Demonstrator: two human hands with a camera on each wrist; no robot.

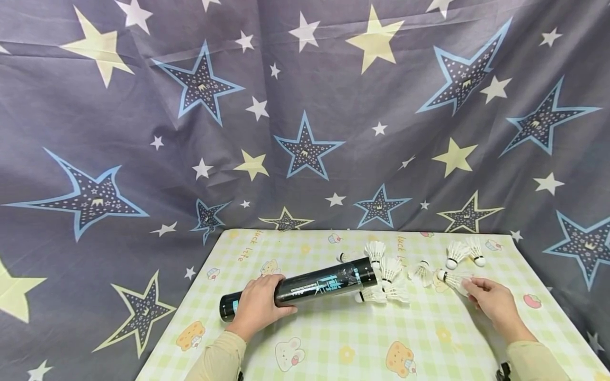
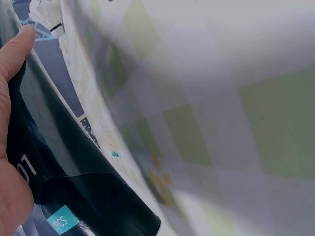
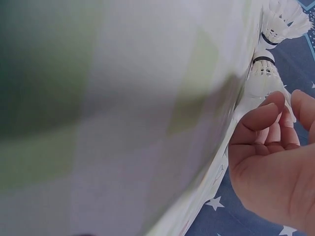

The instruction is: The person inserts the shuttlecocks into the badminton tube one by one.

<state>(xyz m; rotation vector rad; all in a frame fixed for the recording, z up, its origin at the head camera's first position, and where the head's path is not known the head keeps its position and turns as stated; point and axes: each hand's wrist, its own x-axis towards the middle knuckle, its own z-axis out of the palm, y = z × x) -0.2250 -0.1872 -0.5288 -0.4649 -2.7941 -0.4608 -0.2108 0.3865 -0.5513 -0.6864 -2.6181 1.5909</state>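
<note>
My left hand (image 1: 261,304) grips a black shuttlecock tube (image 1: 324,283) near its left end, with fingers over the top and the thumb along the near side. The tube lies slanted, its right end overlapping a cluster of white shuttlecocks (image 1: 391,269) in the head view. In the left wrist view the tube (image 2: 83,172) runs diagonally beside the palm. My right hand (image 1: 493,304) pinches the feather skirt of a single shuttlecock (image 1: 451,280), whose cork points left. The right wrist view shows this shuttlecock (image 3: 265,73) at the thumb and curled forefinger.
Two shuttlecocks (image 1: 457,254) lie together at the back right. Another shuttlecock (image 1: 422,273) rests between the cluster and my right hand. A green-and-white checked cloth (image 1: 343,333) covers the table, and a grey curtain with stars (image 1: 305,201) hangs behind its far edge.
</note>
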